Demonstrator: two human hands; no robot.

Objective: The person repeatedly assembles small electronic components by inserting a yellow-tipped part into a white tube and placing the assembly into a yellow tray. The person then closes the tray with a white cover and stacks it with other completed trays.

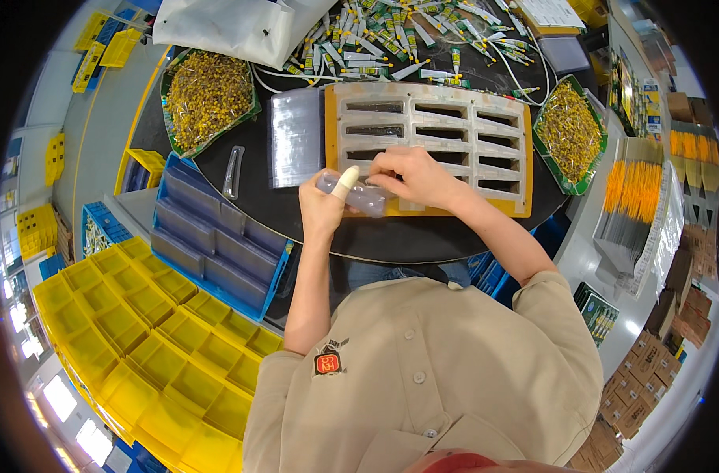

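Filling the middle is a black, curved-edge table, with brown cardboard boxes stacked off to the right of the room and yellow plastic bins with dividers at the lower left. A blue plastic crate beside the table holds dark translucent plastic sheets. Two green-edged containers, one left and one right, are heaped with small yellow pieces. Between them sits a whitish slotted tray on an orange-yellow board; small green-and-white tubes with yellow tips lie scattered beyond it. A clear, curved plastic shell is above the tray's near edge, grasped by the left hand, whose thumb wears a cream finger cover. The right hand's curled fingertips meet its upper side; whether they pinch it, I cannot tell.
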